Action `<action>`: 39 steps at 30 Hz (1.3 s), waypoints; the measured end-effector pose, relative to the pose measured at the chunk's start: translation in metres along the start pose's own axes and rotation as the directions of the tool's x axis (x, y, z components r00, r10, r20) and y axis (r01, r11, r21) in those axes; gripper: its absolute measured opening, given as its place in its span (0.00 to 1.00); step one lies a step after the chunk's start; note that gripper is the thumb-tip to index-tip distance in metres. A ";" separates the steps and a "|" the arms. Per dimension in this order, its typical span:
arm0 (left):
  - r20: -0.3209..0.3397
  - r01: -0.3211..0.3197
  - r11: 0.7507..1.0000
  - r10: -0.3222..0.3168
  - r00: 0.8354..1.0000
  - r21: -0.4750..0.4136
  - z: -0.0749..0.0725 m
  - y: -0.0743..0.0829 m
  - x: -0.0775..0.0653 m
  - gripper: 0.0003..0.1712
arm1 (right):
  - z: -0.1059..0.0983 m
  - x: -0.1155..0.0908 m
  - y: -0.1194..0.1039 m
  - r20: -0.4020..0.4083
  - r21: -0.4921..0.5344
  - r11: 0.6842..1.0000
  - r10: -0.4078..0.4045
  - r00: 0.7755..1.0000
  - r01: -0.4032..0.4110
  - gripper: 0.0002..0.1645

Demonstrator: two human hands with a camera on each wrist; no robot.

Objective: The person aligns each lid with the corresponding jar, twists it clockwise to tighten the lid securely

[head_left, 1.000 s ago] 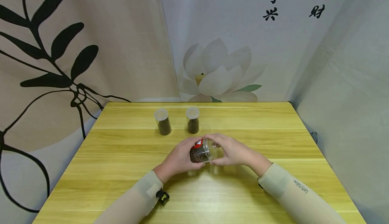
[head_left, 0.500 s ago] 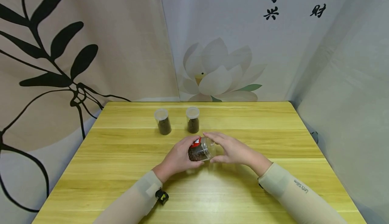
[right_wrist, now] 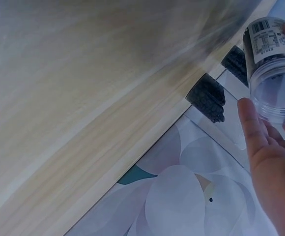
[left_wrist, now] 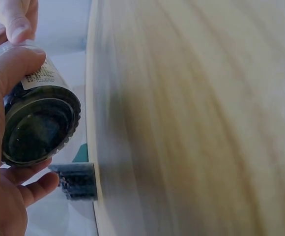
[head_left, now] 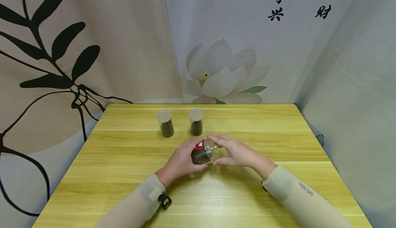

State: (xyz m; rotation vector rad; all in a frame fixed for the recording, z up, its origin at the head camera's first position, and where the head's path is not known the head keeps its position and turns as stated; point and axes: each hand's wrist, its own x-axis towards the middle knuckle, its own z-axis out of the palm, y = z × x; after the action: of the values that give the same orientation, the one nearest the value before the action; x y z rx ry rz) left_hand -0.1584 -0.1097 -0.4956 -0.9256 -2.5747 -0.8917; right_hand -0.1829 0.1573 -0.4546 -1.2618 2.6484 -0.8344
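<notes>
A clear jar [head_left: 200, 156] of dark granules, with a red label, lies tipped on its side above the table's middle. My left hand [head_left: 182, 157] holds its body, and the left wrist view has the jar's round base [left_wrist: 39, 130] facing the camera. The jar's clear ringed end points right, toward my right hand [head_left: 236, 154]. That hand spans this end, thumb below and fingers above, fingertips right at the rim. In the right wrist view a printed white label [right_wrist: 272, 42] shows on the jar, and my index finger [right_wrist: 250, 120] lies along the ringed end.
Behind the hands, two similar jars of dark granules stand upright with translucent lids, one on the left [head_left: 167, 128] and one on the right [head_left: 196, 126]. The wooden table [head_left: 263, 193] meets a printed curtain [head_left: 235, 49] at its back edge. Another pale curtain hangs along the right.
The jar has shifted slightly left and up with my left hand. My right hand stays almost in place at the ringed end. In the last half second hardly anything differs.
</notes>
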 end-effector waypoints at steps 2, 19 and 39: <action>-0.009 -0.014 1.000 0.014 1.000 0.010 0.000 0.000 0.000 0.54 | 0.000 0.000 0.000 0.002 0.013 1.000 0.012 1.000 -0.013 0.57; 0.000 -0.021 0.999 0.021 1.000 0.047 0.000 0.000 0.001 0.53 | 0.003 0.000 0.001 -0.032 -0.033 0.999 -0.023 0.999 0.021 0.59; 0.004 -0.015 0.998 0.015 1.000 0.064 -0.001 0.006 0.002 0.56 | 0.000 0.001 0.000 0.040 0.084 0.991 0.105 0.994 -0.108 0.58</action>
State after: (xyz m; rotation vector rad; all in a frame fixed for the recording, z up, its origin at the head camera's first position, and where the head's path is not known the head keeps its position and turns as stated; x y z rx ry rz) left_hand -0.1565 -0.1061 -0.4908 -0.9285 -2.5796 -0.7993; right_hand -0.1837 0.1567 -0.4542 -1.0942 2.5959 -0.8914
